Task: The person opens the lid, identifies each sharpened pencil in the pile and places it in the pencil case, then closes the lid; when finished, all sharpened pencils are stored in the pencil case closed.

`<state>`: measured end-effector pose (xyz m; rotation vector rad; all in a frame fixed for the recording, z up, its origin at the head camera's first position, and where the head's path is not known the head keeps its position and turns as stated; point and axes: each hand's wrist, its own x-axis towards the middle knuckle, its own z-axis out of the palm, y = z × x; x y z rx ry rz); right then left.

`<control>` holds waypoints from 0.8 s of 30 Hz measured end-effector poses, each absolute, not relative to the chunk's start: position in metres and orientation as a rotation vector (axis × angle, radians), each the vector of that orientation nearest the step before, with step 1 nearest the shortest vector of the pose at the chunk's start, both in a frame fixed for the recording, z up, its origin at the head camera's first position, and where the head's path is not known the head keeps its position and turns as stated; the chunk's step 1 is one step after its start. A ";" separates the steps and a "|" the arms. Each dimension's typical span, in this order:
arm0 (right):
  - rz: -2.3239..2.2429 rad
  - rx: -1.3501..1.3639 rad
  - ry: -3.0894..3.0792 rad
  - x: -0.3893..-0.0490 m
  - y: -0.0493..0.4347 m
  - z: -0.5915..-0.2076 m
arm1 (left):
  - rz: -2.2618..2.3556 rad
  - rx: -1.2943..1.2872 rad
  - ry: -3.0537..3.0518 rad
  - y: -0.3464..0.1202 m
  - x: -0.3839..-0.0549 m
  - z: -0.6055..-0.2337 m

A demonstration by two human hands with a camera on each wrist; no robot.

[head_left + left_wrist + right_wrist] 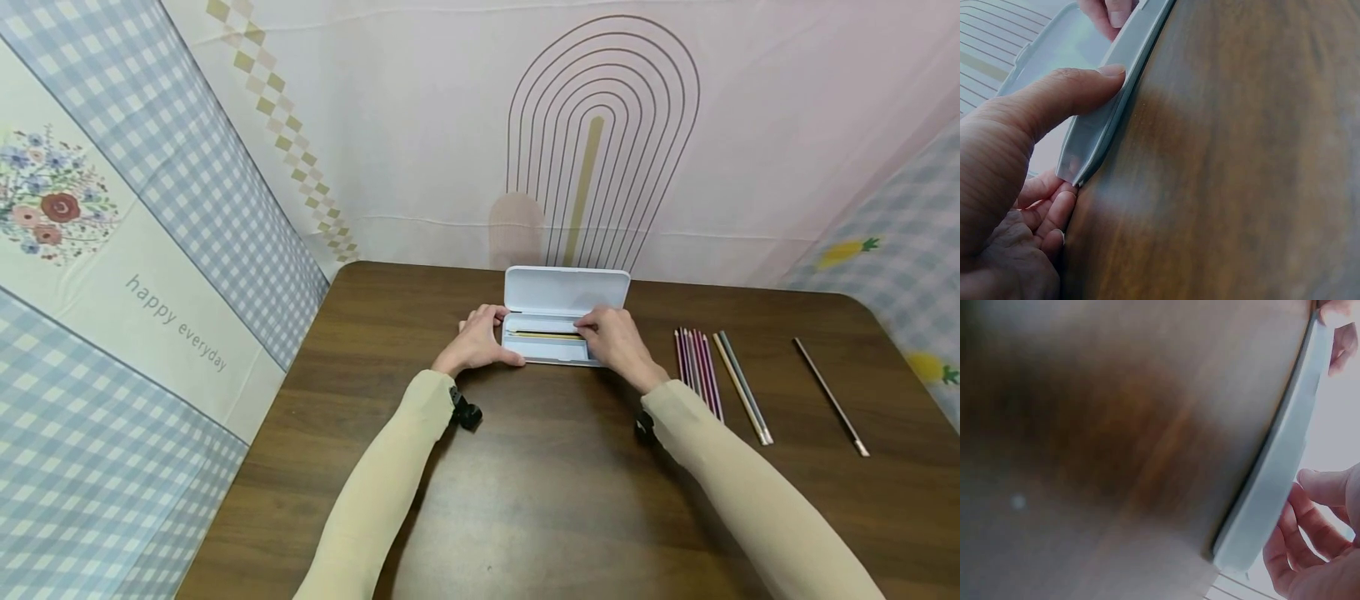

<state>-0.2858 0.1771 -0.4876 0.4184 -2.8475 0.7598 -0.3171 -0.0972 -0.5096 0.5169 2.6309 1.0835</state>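
A white pencil case (pixel 566 290) lies on the table with its lid raised at the back. My left hand (pixel 480 340) grips its left end, with the thumb (pixel 1088 87) along the front wall and the other fingers round the far corner. Inside the case lie a yellow pencil and a dark one (pixel 547 335), lengthwise. My right hand (pixel 617 343) reaches in from the right and pinches at the right end of these pencils. Its thumb and forefinger meet in the right wrist view, but the case wall and the hand hide the pencil between them.
Right of the right hand lies a row of several purple and maroon pencils (pixel 697 367). Beside them are a yellow pencil (pixel 738 383) and a grey one (pixel 746 387). Farther right lies a single dark pencil (pixel 828 392). The wooden table (pixel 525 492) backs onto a printed cloth (pixel 420 125).
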 end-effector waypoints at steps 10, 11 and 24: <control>0.782 0.406 -2.765 -0.258 0.175 -0.475 | 1.073 0.522 2.638 -0.097 -0.317 -0.510; 0.786 0.399 -2.763 -0.253 0.176 -0.474 | 1.075 0.519 2.636 -0.097 -0.317 -0.510; 0.732 0.305 -2.649 -0.205 0.211 -0.466 | 1.078 0.520 2.641 -0.096 -0.315 -0.509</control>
